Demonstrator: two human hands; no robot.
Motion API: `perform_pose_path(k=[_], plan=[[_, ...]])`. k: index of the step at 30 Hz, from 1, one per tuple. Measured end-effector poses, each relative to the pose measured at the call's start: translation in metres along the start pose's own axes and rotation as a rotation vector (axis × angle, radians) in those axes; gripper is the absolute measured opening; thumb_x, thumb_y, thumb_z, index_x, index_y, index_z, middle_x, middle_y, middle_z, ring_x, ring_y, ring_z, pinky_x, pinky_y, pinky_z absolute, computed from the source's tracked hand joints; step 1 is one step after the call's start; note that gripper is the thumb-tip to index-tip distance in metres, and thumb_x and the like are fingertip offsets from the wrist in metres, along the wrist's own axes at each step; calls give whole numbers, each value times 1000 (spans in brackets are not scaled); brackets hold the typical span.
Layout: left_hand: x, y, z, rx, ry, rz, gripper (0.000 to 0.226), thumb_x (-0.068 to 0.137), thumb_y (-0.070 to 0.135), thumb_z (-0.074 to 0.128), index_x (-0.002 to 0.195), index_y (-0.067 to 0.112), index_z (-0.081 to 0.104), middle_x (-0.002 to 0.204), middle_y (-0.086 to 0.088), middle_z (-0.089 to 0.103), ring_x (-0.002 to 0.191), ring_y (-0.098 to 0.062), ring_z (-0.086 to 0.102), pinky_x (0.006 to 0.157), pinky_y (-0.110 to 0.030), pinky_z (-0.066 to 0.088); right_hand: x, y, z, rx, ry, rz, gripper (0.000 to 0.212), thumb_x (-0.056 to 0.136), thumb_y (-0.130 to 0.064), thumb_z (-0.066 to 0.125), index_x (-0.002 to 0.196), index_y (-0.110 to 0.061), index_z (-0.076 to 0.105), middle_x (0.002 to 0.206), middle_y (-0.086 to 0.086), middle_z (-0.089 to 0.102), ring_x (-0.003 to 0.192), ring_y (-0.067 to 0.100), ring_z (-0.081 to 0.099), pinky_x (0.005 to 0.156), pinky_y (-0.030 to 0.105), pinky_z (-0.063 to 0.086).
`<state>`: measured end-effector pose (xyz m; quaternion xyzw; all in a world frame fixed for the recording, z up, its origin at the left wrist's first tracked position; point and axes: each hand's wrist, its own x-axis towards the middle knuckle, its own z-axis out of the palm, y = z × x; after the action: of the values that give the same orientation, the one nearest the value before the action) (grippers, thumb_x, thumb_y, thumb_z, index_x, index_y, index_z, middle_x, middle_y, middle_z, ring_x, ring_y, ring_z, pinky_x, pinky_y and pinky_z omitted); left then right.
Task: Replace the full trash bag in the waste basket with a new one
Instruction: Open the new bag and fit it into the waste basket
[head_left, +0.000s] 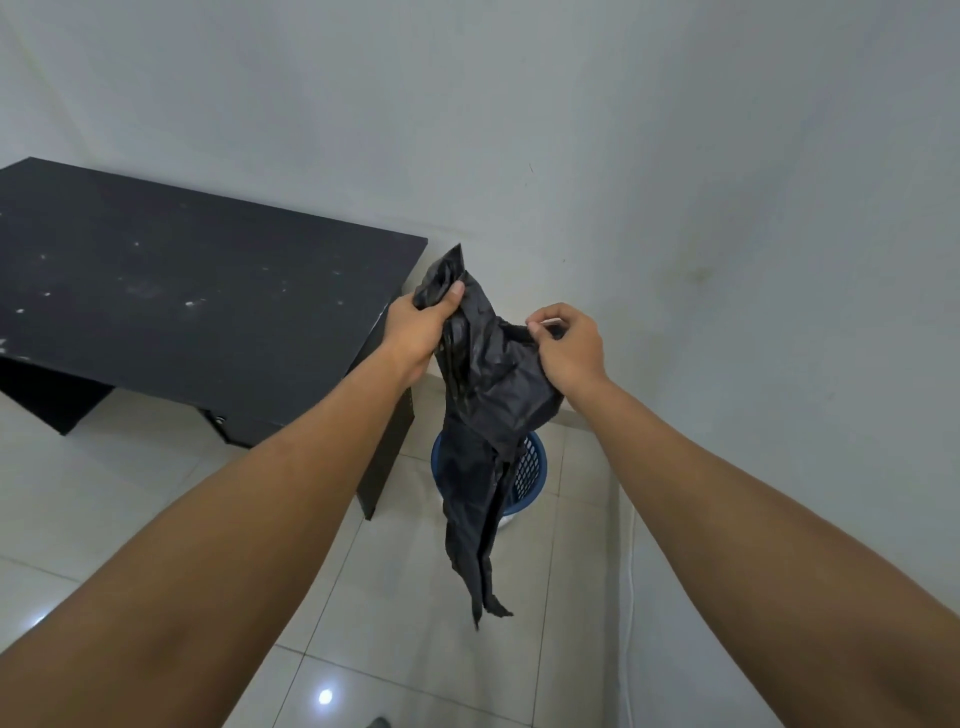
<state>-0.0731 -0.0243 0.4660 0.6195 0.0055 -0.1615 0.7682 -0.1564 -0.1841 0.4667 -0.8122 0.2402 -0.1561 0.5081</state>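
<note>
A person's left hand (415, 332) clutched the bunched top of a black trash bag (488, 395) while the right hand (571, 353) pinched its edge just beside. The bag hung limp below both hands, hiding most of the blue waste basket (532, 470) beneath them; its contents could not be made out.

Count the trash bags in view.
1: the black trash bag, gripped by the left hand and right hand, hanging before the blue basket. Another could be hidden inside it.

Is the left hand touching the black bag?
Touching. The head view shows the left hand gripping the bag near its top, with no gap between skin and plastic.
</note>
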Motion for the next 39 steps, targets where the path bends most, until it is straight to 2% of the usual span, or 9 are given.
perform_pose_path(k=[5,9,12,18,24,30,32,35,39], plan=[[-2,3,8,-1,-97,-33,39,90,25,69,120,0,64,110,-12,72,100,-24,70,90,-38,56,-5,-5,14,-25,-237,-1,38,72,-44,85,99,-22,71,94,-3,68,85,11,63,74,24,50],[0,5,9,2,-81,-7,31,91,24,68,116,5,66,106,-8,73,95,-21,71,81,-32,59,4,-5,13,-16,-1,-28,4,92,-17,67,92,-15,70,88,-1,65,79,15,58,74,24,42],[8,6,-3,82,29,33,17,93,22,66,105,9,66,95,-5,72,89,-19,70,78,-29,59,14,2,2,116,192,84,24,93,1,45,94,-18,60,89,3,63,77,20,56,63,27,41],[14,4,-29,706,-94,159,29,84,45,72,98,20,69,90,6,68,84,-13,64,72,-27,52,32,-4,-9,426,304,310,35,87,4,29,102,-19,51,86,2,55,68,17,48,55,28,40],[18,21,-43,1092,-322,59,25,79,27,80,101,23,68,81,7,66,79,-17,63,71,-27,44,45,-18,-16,407,308,330,18,82,-10,32,73,-14,47,77,5,50,77,22,43,68,36,35],[25,37,-32,714,-220,-33,21,94,20,59,115,14,59,104,-7,65,97,-28,62,83,-41,51,47,-22,-9,357,-22,255,50,78,-57,68,111,-21,62,108,-2,69,99,21,65,90,38,52],[28,42,-29,470,-132,-102,23,96,11,49,118,11,55,111,-14,63,102,-34,62,86,-50,54,47,-19,-10,178,-57,127,57,72,-40,83,119,-17,60,112,-4,67,100,17,64,87,32,52],[39,48,-34,282,106,-6,21,94,5,44,109,7,58,107,-15,65,101,-33,64,85,-47,57,50,-8,-17,-168,16,-19,26,76,7,60,91,-12,50,83,0,53,78,23,50,56,25,38],[48,53,-43,52,244,-25,24,97,-2,40,91,10,61,95,-10,64,91,-26,62,75,-36,55,49,-1,-29,-349,137,47,23,77,1,47,96,-12,44,97,10,48,81,29,48,64,35,41]])
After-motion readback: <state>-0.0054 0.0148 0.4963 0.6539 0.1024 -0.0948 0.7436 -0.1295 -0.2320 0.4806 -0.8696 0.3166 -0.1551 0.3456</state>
